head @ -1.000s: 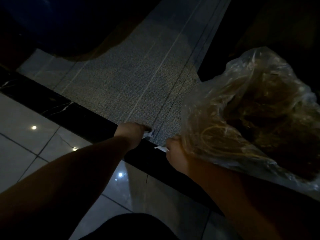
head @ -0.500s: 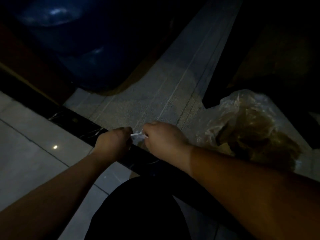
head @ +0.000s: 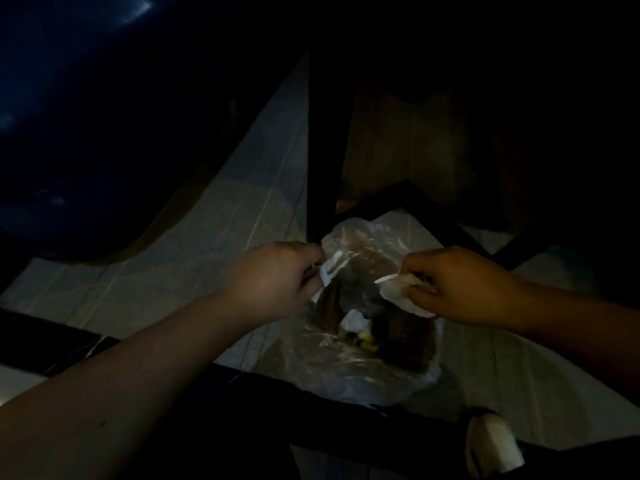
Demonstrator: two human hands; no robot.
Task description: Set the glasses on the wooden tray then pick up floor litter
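Observation:
A clear plastic bag sits on the grey mat, its mouth pulled wide. Inside it lies dark rubbish with a white scrap and something yellow. My left hand pinches the bag's left rim, with a white scrap of litter showing at its fingers. My right hand grips the right rim together with a white paper scrap. No glasses or wooden tray are in view.
A grey striped mat covers the floor, edged by a black marble strip. A dark blue rounded object looms at upper left. Black furniture legs and a wooden panel stand behind the bag. A white shoe tip shows at bottom right.
The hands were together over the black strip half a second ago. They have moved to the bag and drawn apart, spreading its mouth wide. The view has shifted right.

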